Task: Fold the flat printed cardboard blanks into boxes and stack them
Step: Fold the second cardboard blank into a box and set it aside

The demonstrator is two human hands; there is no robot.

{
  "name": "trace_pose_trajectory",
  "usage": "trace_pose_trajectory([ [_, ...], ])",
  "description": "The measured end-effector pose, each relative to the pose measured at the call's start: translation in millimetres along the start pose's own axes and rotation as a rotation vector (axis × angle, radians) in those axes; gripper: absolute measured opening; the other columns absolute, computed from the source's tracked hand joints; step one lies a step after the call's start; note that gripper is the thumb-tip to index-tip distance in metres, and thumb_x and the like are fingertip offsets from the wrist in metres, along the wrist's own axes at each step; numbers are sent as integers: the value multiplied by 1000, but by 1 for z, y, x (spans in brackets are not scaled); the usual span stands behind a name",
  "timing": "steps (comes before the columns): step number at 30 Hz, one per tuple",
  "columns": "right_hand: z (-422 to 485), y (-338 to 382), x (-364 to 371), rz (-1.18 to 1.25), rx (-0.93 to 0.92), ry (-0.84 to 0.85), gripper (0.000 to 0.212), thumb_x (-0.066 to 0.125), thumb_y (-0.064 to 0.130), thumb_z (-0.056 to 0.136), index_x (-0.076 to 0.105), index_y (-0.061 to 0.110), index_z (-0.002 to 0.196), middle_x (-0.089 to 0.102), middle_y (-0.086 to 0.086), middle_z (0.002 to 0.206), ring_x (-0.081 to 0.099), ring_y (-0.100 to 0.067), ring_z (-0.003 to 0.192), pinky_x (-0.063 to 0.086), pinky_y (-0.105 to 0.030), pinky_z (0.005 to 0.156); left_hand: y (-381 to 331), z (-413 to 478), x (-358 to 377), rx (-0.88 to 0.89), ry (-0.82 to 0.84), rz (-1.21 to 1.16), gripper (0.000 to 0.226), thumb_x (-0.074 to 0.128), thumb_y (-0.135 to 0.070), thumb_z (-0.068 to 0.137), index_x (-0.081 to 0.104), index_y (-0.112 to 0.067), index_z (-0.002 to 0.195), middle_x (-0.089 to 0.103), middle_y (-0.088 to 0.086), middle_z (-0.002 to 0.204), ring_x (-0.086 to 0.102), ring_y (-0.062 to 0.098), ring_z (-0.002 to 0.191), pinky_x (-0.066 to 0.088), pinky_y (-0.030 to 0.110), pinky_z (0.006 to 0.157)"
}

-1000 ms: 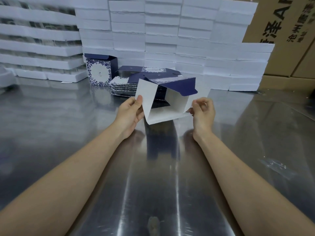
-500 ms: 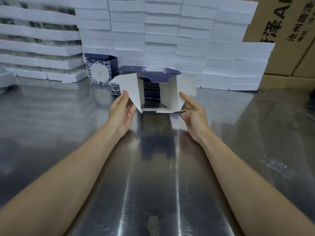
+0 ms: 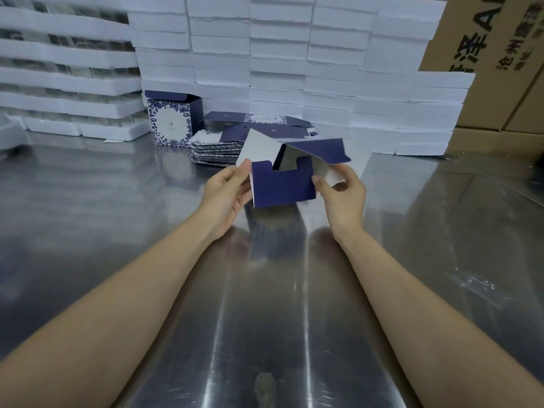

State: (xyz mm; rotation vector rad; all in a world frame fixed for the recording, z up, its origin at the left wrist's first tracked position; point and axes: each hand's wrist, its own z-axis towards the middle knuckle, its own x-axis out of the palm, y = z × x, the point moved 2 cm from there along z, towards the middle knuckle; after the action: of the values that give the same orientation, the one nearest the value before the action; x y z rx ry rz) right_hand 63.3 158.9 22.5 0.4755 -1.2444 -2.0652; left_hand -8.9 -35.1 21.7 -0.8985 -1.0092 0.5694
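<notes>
The left hand (image 3: 225,198) pinches the left edge of a half-folded navy box (image 3: 282,185), thumb at its upper corner. The right hand (image 3: 343,195) grips the box's right edge, fingertips on the front panel. The box hangs above the steel table (image 3: 117,231), its white-lined flaps open at the top. Just behind it lies a pile of flat blanks (image 3: 217,148), with one finished box (image 3: 173,119) standing upright to the left, against stacked white foam trays (image 3: 279,54).

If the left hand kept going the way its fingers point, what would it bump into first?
The left hand already touches the half-folded blue box. Past that, probably the pile of flat blanks, though depth is unclear.
</notes>
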Motion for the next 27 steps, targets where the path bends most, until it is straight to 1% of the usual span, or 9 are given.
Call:
trace_pose_trajectory([
  [5, -6, 6, 4, -131, -150, 9, 47, 62, 4, 87, 55, 20, 131, 59, 12, 115, 45, 5, 63, 40, -7, 68, -3, -4, 2, 203, -142, 220, 19, 60, -22, 95, 66, -16, 78, 73, 5, 91, 66, 20, 88, 56, 40, 88],
  [7, -10, 9, 5, -203, -209, 52, 62, 55, 2, 90, 41, 33, 141, 50, 1, 139, 48, 0, 67, 46, -14, 81, -5, -4, -1, 308, -184, 357, 14, 62, -18, 95, 66, -20, 81, 72, 0, 88, 65, 17, 85, 54, 44, 87],
  [9, -13, 14, 7, -340, -255, 88, 75, 48, -2, 89, 27, 45, 144, 33, -17, 153, 55, -10, 58, 43, -11, 76, -6, -6, 0, 397, -200, 484, 14, 63, -16, 94, 64, -26, 85, 69, -10, 85, 62, 8, 80, 53, 39, 79],
  [11, -17, 20, 9, -462, -332, 89, 79, 43, -6, 87, 22, 45, 144, 23, -26, 154, 54, -26, 53, 37, -20, 61, -8, -8, 3, 474, -221, 585, 20, 66, -16, 91, 58, -32, 84, 65, -22, 77, 57, -2, 72, 48, 21, 70],
  [13, -19, 27, 10, -550, -411, 75, 85, 42, -11, 82, 22, 39, 147, 23, -21, 152, 47, -28, 50, 40, -28, 55, -11, -11, 6, 533, -244, 651, 26, 70, -17, 87, 52, -36, 85, 62, -25, 79, 56, -2, 72, 45, 13, 67],
  [17, -21, 34, 10, -638, -481, 70, 92, 43, -16, 74, 23, 29, 152, 19, -15, 156, 50, -30, 52, 49, -37, 49, -14, -14, 10, 603, -284, 679, 33, 74, -20, 84, 48, -39, 88, 61, -13, 90, 59, 16, 79, 50, 24, 72],
  [22, -23, 33, 14, -724, -438, 117, 96, 43, -13, 76, 8, 37, 150, 10, -10, 161, 44, -30, 48, 43, -34, 48, -14, -10, 5, 567, -289, 730, 27, 73, -22, 86, 47, -24, 82, 53, -10, 76, 47, 2, 66, 42, 17, 65],
  [24, -24, 32, 16, -756, -422, 142, 96, 43, -12, 77, 4, 39, 149, 10, -12, 161, 40, -29, 47, 37, -30, 49, -9, -8, 6, 539, -231, 787, 27, 64, -22, 93, 42, -18, 79, 42, -7, 71, 41, 3, 64, 36, 16, 61],
  [27, -24, 32, 19, -779, -444, 158, 97, 42, -12, 78, -1, 40, 148, 8, -12, 161, 40, -28, 51, 32, -29, 49, -3, -10, 11, 536, -158, 858, 30, 47, -19, 102, 29, -22, 77, 32, -7, 73, 35, 0, 65, 32, 15, 62],
])
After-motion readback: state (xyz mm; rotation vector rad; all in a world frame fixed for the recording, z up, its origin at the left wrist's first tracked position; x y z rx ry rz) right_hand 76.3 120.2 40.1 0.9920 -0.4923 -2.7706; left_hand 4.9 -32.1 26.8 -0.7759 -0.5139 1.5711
